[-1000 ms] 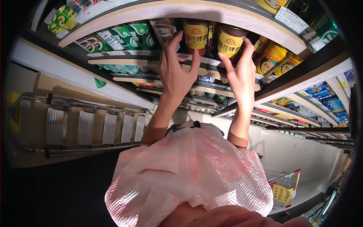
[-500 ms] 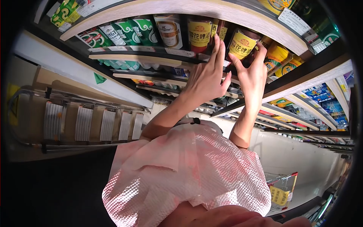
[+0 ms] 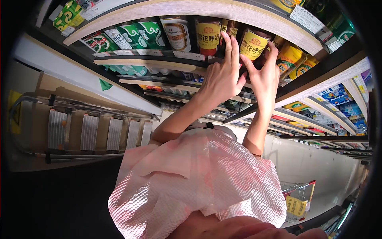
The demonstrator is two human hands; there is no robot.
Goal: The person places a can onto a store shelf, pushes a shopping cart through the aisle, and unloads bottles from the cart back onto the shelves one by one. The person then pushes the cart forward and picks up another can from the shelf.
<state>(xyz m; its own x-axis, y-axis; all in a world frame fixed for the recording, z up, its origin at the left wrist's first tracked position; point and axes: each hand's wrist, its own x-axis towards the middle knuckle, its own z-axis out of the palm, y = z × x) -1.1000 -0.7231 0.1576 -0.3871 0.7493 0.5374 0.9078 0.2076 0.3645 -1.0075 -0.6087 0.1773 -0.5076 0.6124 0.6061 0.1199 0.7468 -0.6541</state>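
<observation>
A yellow-labelled beer can [image 3: 254,43] stands on the upper shelf, its front facing me. My right hand [image 3: 264,75] grips it, thumb at the lower left and fingers around its right side. My left hand [image 3: 223,75] is open, its fingers stretched upward and close together, the thumb apart. Its fingertips reach the right edge of a matching yellow beer can [image 3: 208,36]; whether they press on it I cannot tell. Between these two cans, more yellow cans [image 3: 230,28] show further back in the row.
Left along the shelf stand a white-and-gold can [image 3: 177,34] and green cans [image 3: 151,34]. Yellow-and-green packs [image 3: 289,57] sit on the right. A wooden shelf edge [image 3: 191,10] runs above. A metal stepladder [image 3: 89,131] is at left, a shopping cart [image 3: 298,199] at lower right.
My left hand has shifted slightly right, towards the can in my right hand. That can sits a little higher and further left in view, still gripped.
</observation>
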